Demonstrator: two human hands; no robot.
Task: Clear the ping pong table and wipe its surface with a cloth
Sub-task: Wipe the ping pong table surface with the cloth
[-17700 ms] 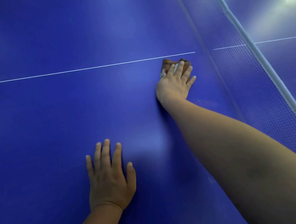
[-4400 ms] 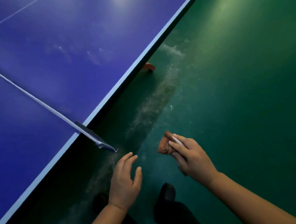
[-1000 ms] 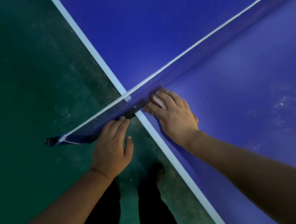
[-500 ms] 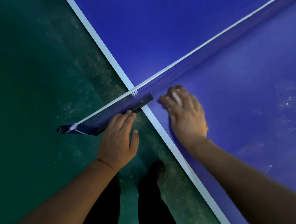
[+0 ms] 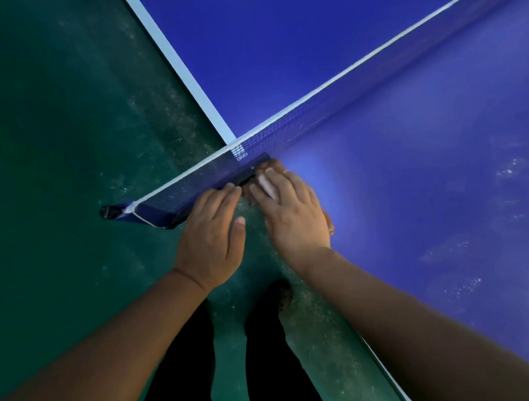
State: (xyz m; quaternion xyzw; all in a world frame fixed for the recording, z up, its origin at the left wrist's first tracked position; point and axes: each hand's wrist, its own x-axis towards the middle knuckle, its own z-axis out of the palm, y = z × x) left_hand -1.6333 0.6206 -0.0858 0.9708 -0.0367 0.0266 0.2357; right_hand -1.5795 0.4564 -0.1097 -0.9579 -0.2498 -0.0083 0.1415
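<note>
**Floor and lighting beside the playing area**

A dark green floor (image 5: 55,150) fills the frame from 7 to 11 o'clock. A band of pale dust and grit (image 5: 166,113) runs diagonally across it toward 6 o'clock. Lighting is dim, brightening slightly near centre.

Blue ping pong table (image 5: 410,192) with white edge line, faint smears on its surface; brown cloth (image 5: 329,224), mostly hidden, at the table's side edge beside the net (image 5: 314,118)

Smooth, faintly glossy table top (image 5: 410,192); woven mesh net (image 5: 284,132); dusty matt floor (image 5: 55,150).
</note>
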